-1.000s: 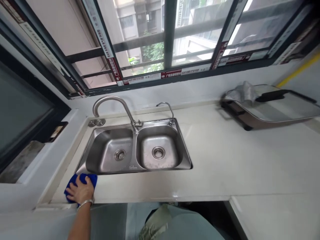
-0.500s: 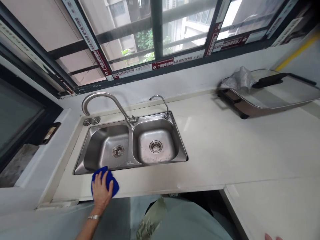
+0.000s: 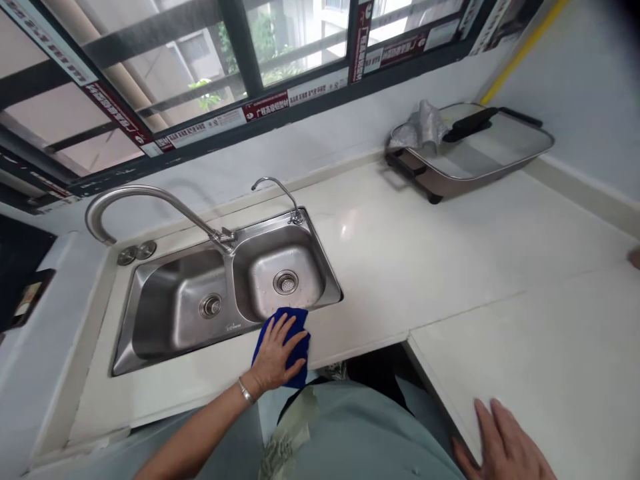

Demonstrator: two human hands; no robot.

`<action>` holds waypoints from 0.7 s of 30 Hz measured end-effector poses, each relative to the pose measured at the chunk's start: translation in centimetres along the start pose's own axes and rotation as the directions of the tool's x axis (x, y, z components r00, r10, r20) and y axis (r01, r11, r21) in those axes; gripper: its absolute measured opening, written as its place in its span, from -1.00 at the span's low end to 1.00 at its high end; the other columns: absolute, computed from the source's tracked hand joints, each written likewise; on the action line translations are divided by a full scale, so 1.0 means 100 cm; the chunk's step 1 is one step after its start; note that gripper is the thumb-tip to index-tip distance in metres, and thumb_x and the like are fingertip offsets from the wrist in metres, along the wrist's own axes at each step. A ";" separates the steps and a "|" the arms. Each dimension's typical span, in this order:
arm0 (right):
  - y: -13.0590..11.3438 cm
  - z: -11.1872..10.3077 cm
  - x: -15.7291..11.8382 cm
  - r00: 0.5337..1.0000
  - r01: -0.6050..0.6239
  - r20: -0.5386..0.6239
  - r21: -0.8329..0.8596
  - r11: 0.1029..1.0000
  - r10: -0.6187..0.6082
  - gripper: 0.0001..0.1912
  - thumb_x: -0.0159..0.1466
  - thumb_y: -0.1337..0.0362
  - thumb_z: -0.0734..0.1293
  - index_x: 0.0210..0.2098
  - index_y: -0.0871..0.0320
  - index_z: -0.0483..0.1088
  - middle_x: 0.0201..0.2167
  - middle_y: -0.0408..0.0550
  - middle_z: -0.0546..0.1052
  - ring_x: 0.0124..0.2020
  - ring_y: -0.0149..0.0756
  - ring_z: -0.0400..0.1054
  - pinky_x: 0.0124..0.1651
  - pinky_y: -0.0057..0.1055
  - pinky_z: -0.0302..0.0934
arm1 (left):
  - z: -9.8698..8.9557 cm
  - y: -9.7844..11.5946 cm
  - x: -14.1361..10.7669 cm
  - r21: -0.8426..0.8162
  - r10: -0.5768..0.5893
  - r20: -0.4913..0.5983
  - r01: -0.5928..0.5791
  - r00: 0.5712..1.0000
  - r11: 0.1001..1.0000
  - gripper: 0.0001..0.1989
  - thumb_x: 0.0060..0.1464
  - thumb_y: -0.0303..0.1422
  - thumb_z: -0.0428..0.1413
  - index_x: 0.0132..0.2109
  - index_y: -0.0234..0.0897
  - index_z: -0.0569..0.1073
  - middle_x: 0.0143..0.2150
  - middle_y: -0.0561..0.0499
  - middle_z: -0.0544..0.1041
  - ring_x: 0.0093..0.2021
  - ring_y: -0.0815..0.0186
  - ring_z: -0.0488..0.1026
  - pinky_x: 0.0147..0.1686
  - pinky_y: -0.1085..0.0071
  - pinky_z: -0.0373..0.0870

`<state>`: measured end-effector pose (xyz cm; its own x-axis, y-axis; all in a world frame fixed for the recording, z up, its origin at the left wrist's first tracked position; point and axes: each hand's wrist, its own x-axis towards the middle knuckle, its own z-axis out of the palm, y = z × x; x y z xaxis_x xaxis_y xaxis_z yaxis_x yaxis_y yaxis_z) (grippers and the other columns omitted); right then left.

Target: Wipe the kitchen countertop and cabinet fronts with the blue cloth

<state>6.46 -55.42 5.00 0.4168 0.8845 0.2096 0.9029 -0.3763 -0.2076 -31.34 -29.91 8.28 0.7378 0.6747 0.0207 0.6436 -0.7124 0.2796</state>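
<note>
Presently, the white surface (image 3: 425,253) carries an inset double-basin sink (image 3: 230,280). My right grip (image 3: 515,450) is unclosed, fingers extended onto the surface at its near edge. My left grip (image 3: 273,357) is spread flat, palm down. The blue cloth (image 3: 299,351) lies directly beneath the left grip, at the sink's front rim, showing between my fingers. A bracelet (image 3: 246,391) encircles my left wrist.

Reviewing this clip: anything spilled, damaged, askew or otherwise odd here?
No spill or damage stands out. Slightly odd: crumpled plastic lies on the pan lid, like leftover packaging, and printed strips line the window frame, perhaps unpeeled film. Nothing looks wrong where the left hand rests on the blue cloth beside the sink.
</note>
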 end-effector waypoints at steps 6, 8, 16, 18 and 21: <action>0.008 0.006 0.001 0.999 0.038 0.011 0.007 0.999 -0.038 -0.31 0.38 -0.03 0.10 0.41 0.15 0.02 0.36 0.21 0.19 0.30 0.21 0.15 0.20 0.16 0.16 | 0.010 0.036 0.083 -0.104 0.159 0.045 -0.154 0.986 0.983 -0.39 0.19 -0.12 0.10 0.35 -0.07 0.24 0.47 -0.19 0.07 0.48 -0.09 -0.10 0.40 -0.23 -0.07; 0.011 0.008 0.002 0.998 0.059 0.002 0.008 0.998 -0.059 -0.31 0.38 0.01 0.11 0.42 0.13 -0.02 0.38 0.19 0.17 0.32 0.16 0.13 0.24 0.13 0.12 | 0.016 0.047 0.110 -0.134 0.200 0.030 -0.195 0.979 0.972 -0.40 0.19 -0.10 0.09 0.34 -0.08 0.26 0.47 -0.19 0.09 0.48 -0.08 -0.09 0.41 -0.20 -0.07; 0.014 0.012 0.002 0.997 0.056 0.046 -0.048 0.997 -0.054 -0.28 0.37 0.08 0.15 0.45 0.08 -0.13 0.42 0.11 0.09 0.35 0.09 0.09 0.26 0.05 0.09 | 0.044 0.091 0.210 -0.182 0.290 -0.057 -0.295 0.955 0.938 -0.45 0.23 -0.13 0.05 0.32 -0.11 0.27 0.44 -0.21 0.13 0.49 -0.04 -0.10 0.43 -0.20 -0.16; 0.013 0.012 0.003 0.998 0.046 0.048 -0.067 0.997 -0.043 -0.27 0.36 0.10 0.17 0.45 0.06 -0.13 0.43 0.10 0.07 0.35 0.09 0.08 0.26 0.03 0.10 | 0.051 0.103 0.238 -0.192 0.303 -0.086 -0.314 0.949 0.930 -0.45 0.22 -0.13 0.06 0.31 -0.12 0.28 0.42 -0.22 0.16 0.48 -0.05 -0.07 0.43 -0.20 -0.14; 0.012 0.012 0.006 0.998 0.055 0.035 -0.072 0.996 -0.053 -0.23 0.32 0.18 0.20 0.46 0.06 -0.16 0.44 0.10 0.04 0.36 0.06 0.07 0.26 -0.01 0.12 | 0.061 0.121 0.279 -0.196 0.291 -0.154 -0.318 0.944 0.927 -0.46 0.21 -0.14 0.08 0.29 -0.15 0.31 0.40 -0.24 0.20 0.46 -0.07 -0.03 0.42 -0.19 -0.12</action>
<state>7.61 -55.03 3.70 0.3645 0.9123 0.1868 0.9298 -0.3456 -0.1265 -1.69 -20.86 6.42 0.8526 0.4593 0.2492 0.3223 -0.8376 0.4411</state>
